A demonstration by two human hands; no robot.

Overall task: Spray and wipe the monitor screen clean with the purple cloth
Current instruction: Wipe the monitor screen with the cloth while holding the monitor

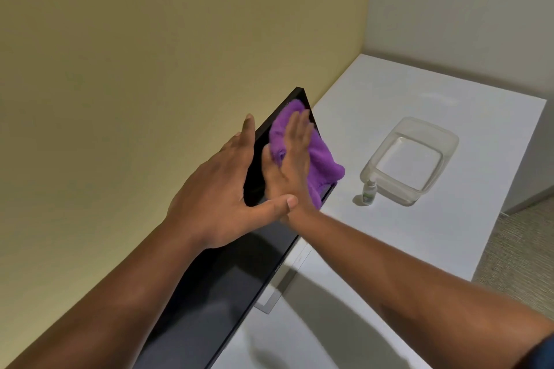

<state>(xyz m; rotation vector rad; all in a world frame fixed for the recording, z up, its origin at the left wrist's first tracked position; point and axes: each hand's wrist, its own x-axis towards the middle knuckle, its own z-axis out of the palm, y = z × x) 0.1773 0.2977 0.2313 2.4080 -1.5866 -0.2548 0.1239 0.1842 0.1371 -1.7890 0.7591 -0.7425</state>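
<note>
A black monitor (227,287) stands on the white desk along the yellowish wall, seen from above and to one side. My right hand (289,159) presses the purple cloth (322,159) flat against the far right part of the dark screen, fingers straight. My left hand (221,189) rests on the monitor's top edge, fingers reaching over the back and thumb across the front. A small white spray bottle (369,192) stands on the desk to the right of the monitor, apart from both hands.
A clear plastic tub (443,141) sits on the white desk (389,249) just behind the spray bottle. The monitor's stand base (269,302) shows below the screen. The desk's right edge drops to carpet (521,249).
</note>
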